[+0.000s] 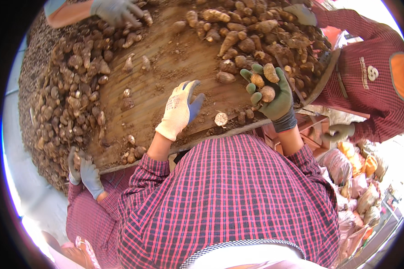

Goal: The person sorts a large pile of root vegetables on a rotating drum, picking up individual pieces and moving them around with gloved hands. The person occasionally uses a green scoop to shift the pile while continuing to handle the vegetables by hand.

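Observation:
My left hand (180,109), in a cream knit glove with a blue coated palm, hovers over the soil-strewn wooden table (168,64). It appears to hold nothing, with its thumb apart from the fingers. In my right hand (278,94), gloved in green and turned palm up, three small brown taro corms (267,93) rest against curled fingers. One pale cut corm (221,119) lies near the table's front edge between my hands. Beyond the right hand rises a heap of taro corms (245,43), some long and tapered.
A larger mound of soil-covered corms (67,97) covers the left side. Co-workers' gloved hands are at the far left (116,11), near left (89,173) and right (340,131). Filled sacks (357,181) stand on the ground at right, beside reddish crates (311,129).

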Demonstrator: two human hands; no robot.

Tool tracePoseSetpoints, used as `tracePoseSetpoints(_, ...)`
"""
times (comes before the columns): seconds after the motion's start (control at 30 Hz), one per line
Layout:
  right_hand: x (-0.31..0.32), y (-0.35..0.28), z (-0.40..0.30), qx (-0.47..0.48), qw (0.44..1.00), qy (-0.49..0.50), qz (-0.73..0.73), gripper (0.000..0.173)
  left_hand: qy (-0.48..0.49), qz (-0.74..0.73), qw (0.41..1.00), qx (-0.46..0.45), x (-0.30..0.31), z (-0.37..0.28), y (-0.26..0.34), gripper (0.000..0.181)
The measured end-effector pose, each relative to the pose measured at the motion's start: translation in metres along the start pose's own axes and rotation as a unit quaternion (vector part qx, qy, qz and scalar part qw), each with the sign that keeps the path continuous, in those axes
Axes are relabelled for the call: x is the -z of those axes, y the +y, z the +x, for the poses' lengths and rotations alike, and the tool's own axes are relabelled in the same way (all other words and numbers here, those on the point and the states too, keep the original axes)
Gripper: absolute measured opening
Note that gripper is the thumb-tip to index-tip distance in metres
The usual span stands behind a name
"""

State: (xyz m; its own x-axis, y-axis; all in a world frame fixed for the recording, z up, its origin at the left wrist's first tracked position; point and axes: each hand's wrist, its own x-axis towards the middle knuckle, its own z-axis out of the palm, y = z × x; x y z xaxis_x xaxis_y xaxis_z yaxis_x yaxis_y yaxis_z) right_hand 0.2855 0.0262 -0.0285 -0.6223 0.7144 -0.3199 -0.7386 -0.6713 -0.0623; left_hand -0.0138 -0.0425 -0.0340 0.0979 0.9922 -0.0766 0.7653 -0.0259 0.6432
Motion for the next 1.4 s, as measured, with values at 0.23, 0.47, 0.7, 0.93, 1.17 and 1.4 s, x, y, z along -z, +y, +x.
tracePoseSetpoints(0.23,0.014,0.007,-0.027,0.073,0.995,-0.018,-0.062,0.072,-0.035,-0.004,0.995,-0.089,-0.01,0.043,0.031,0.042)
tracePoseSetpoints(0.47,0.006,0.013,-0.045,0.153,0.972,0.054,-0.172,0.071,-0.087,-0.034,0.992,-0.084,-0.028,0.069,0.065,0.041)
tracePoseSetpoints(0.7,0.031,-0.015,-0.139,0.207,0.948,0.152,-0.189,0.064,-0.032,-0.031,0.996,-0.074,-0.029,0.067,0.05,0.035)
tracePoseSetpoints(0.93,0.154,-0.07,-0.317,0.038,0.306,0.451,-0.838,0.039,0.093,0.017,0.993,-0.076,-0.02,0.096,0.017,0.041)
tracePoseSetpoints(1.17,-0.007,-0.025,-0.11,0.201,0.33,0.23,-0.893,0.047,-0.006,0.204,0.977,-0.06,-0.079,0.157,0.041,0.073)
tracePoseSetpoints(1.4,-0.042,-0.035,0.042,0.266,0.308,0.027,-0.913,0.047,-0.136,0.049,0.98,-0.135,-0.056,0.048,0.016,0.062)
